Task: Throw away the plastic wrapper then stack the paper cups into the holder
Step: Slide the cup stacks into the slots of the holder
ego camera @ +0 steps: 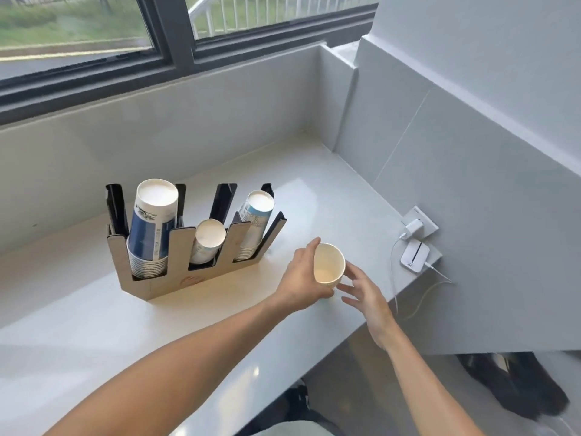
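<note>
A wooden and black cup holder (176,272) stands on the white counter, with three slots. The left slot holds a tall stack of blue-printed paper cups (151,228), upside down. A short stack (207,240) sits in the middle slot and a light-blue printed stack (254,221) in the right slot. To the right of the holder, my left hand (301,278) grips a white paper cup (328,262), mouth facing me; whether it is one cup or a nested few I cannot tell. My right hand (364,294) is beside the cup with fingers spread, just touching or close to its base. No plastic wrapper is visible.
The white counter (94,335) runs along a window ledge and ends at a grey wall on the right. A wall socket with a white charger (415,228) and a small white device (415,256) with cables sit at the counter's right end. Dark shoes show on the floor below.
</note>
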